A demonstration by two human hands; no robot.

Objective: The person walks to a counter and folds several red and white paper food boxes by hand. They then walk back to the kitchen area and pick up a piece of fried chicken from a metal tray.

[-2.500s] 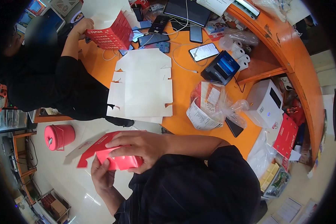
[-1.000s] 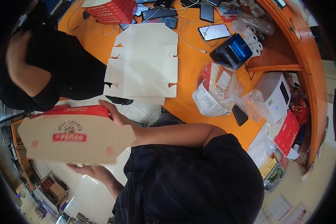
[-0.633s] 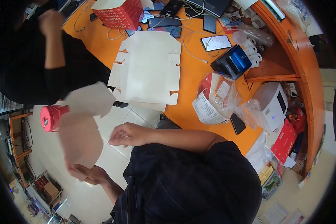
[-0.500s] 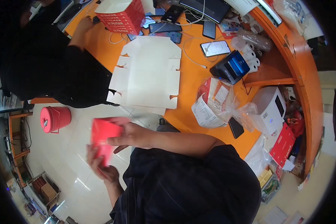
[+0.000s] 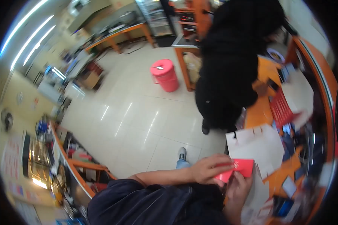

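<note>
A small red folded cardboard piece (image 5: 243,167) with faint white print is held between my two hands, at the lower right of the view. My left hand (image 5: 208,168) grips its left side, with the fingers curled over the upper edge. My right hand (image 5: 238,187) pinches it from below, thumb and fingers against the card. Just beyond, a large unfolded white cardboard box blank (image 5: 257,146) lies on the orange table (image 5: 257,112). How the red card is folded inside is partly covered by my fingers.
A person in black (image 5: 229,67) leans over the table close by. Past the white blank stands a red box stack (image 5: 281,107). Phones and papers crowd the table's right side. A pink lidded bucket (image 5: 165,77) stands on the tiled floor. Shelving (image 5: 90,165) is at the left.
My view has swung left, bringing more floor and the back of the room into sight. Both hands still hold the red cardboard piece, now nearer the white blank in view.
</note>
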